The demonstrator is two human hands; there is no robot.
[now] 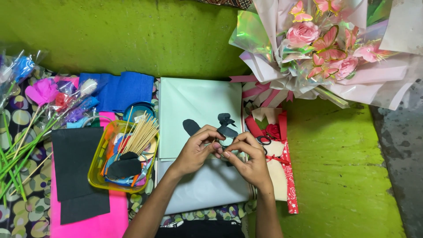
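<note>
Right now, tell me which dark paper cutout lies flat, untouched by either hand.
The oval cutout on the pale green sheet, left of the hands; the other dark piece is at the fingertips.

- The floor (343, 167) is bright green, with a grey strip at the right edge.
- The basket (94, 178) is clear yellow; the wooden sticks (140, 134) in it are pale tan.
- The paper sheets (194, 101) under the hands are pale mint and light grey.
- The cut-out shapes (225, 125) are dark grey.
- The bouquet (326, 48) has pink roses, pink butterflies with gold edges, and shiny rainbow-like wrapping.
- The felt (75, 167) is black, on a hot pink sheet (88, 224).
- The crepe paper (121, 90) is deep blue.
- The cloth (22, 211) has a pattern of pale green dots on black.
</note>
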